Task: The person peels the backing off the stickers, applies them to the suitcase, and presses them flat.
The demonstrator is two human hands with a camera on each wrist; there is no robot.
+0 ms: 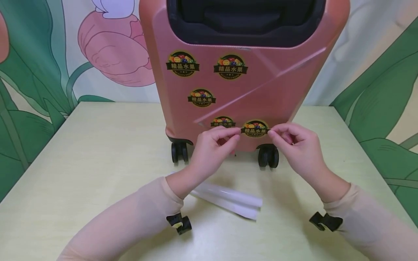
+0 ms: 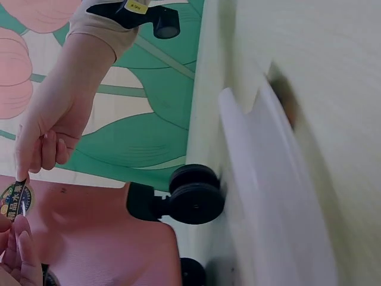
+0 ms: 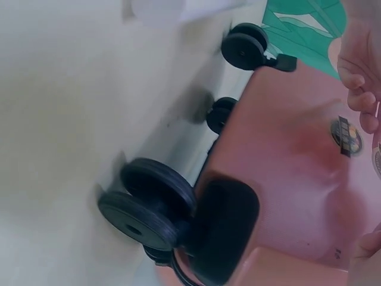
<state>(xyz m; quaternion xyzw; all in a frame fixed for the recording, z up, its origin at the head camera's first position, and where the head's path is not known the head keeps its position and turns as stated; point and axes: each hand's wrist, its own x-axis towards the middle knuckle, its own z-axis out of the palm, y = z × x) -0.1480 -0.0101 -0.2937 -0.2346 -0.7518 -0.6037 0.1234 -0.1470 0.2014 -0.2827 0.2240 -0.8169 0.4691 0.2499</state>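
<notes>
Between both hands is a round black sticker [image 1: 255, 128] with a fruit picture and a banner of characters. My left hand [image 1: 213, 148] pinches the banner's left end between thumb and index finger. At its right end, my right hand [image 1: 298, 146] pinches in the same way. Held taut, the sticker overlaps the lower front of a pink suitcase [image 1: 258, 94]. Matching stickers adhere to the shell: one at upper left [image 1: 183, 63], one at top middle [image 1: 230, 67], others below. The lowest sticker [image 1: 222, 122] is partly behind my left fingers.
The suitcase stands on black wheels [image 1: 268, 156] on a pale table [image 1: 107, 163]. A curled white sheet [image 1: 228, 199] lies in front of it, partly under my left forearm. Behind hangs a backdrop [image 1: 111, 47] with painted leaves and flowers. Black mounts sit on both sleeves.
</notes>
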